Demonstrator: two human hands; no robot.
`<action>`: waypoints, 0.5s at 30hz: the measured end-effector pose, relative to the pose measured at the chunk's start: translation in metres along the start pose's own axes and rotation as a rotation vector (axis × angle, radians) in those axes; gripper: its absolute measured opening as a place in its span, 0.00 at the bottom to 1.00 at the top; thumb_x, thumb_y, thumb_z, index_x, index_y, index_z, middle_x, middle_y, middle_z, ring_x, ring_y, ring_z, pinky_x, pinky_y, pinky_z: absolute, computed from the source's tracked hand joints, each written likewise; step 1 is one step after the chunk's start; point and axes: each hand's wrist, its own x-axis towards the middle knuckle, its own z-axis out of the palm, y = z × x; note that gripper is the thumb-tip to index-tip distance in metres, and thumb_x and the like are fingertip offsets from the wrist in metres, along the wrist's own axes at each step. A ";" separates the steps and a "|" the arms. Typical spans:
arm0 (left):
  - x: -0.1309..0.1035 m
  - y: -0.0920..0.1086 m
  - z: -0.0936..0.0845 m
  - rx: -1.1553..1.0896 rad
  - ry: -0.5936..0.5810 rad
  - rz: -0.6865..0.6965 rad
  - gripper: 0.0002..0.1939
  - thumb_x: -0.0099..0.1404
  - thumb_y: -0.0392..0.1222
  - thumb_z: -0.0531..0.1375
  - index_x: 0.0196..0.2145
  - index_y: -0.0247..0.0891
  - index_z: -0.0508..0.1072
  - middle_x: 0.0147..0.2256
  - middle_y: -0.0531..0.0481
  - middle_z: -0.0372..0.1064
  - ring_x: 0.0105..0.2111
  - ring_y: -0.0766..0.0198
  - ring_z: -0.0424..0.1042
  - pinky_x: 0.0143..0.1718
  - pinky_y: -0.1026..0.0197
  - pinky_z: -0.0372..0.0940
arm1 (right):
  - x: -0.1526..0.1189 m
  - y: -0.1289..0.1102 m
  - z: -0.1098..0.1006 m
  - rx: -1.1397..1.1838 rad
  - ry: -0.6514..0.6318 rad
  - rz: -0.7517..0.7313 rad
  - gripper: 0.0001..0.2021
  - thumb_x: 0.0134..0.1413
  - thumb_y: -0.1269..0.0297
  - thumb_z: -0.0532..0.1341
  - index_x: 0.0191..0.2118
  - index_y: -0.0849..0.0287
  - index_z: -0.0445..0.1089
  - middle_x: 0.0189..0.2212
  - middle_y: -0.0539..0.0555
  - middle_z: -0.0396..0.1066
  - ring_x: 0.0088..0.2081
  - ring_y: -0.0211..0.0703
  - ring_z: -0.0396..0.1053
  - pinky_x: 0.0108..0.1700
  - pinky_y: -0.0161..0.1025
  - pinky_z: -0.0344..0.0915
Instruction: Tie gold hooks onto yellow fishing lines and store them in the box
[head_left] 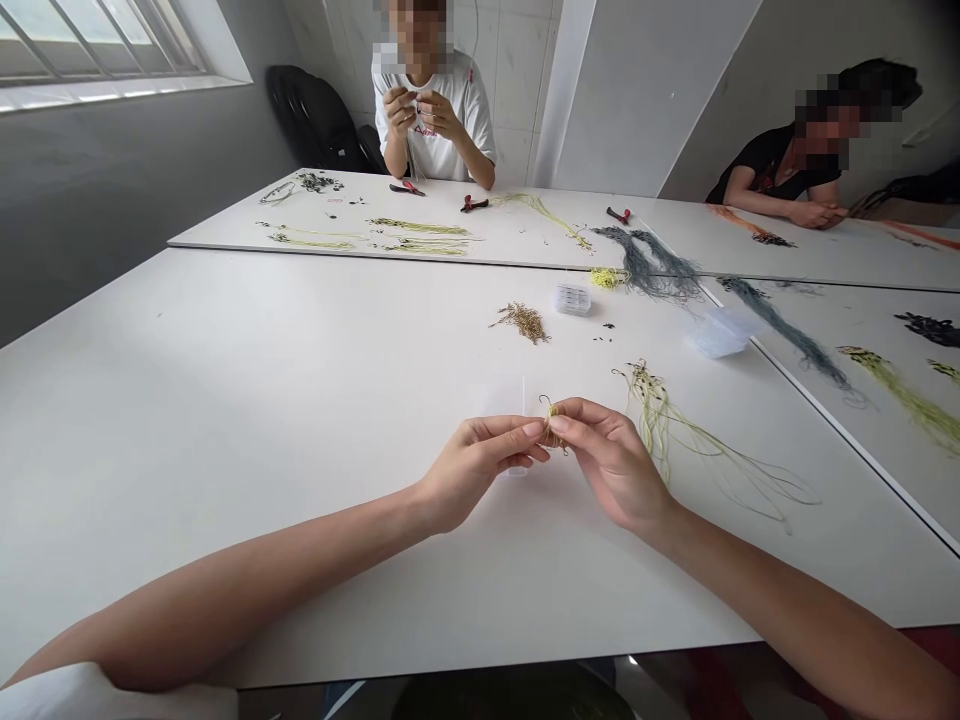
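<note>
Between my hands, just above the white table [262,420], is a small coil of yellow fishing line with hooks [553,411]. One hook curves up from its top, and more show below. My left hand [472,470] closes thumb and fingers on its left side. Pinching it from the right is my right hand [619,465], thumb in front. The fingers cover much of the coil. Beneath and behind my hands lies a clear plastic case [501,400], partly hidden. Right of my right hand lie yellow lines with hooks [649,395], their loose ends trailing right.
Ahead are a pile of bronze-coloured hooks [523,322], a small clear box [572,300], yellow coils [606,278] and grey-blue lines [649,262]. Another clear box [718,332] lies right. Across the table sit two people, with red-handled pliers [407,188] near one.
</note>
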 end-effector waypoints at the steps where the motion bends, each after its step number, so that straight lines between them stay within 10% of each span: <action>1: 0.000 -0.001 0.001 -0.022 -0.014 -0.006 0.12 0.64 0.46 0.61 0.38 0.36 0.78 0.39 0.44 0.71 0.40 0.63 0.66 0.45 0.58 0.59 | 0.000 0.000 0.000 0.009 0.001 0.000 0.04 0.55 0.65 0.63 0.30 0.56 0.73 0.27 0.49 0.67 0.33 0.39 0.61 0.41 0.41 0.59; 15: 0.002 -0.008 0.005 -0.130 -0.105 0.016 0.16 0.67 0.43 0.59 0.23 0.34 0.72 0.29 0.50 0.61 0.35 0.66 0.59 0.41 0.60 0.55 | -0.001 0.008 0.004 0.147 -0.054 0.054 0.06 0.58 0.66 0.61 0.31 0.57 0.72 0.26 0.49 0.68 0.29 0.38 0.65 0.38 0.40 0.61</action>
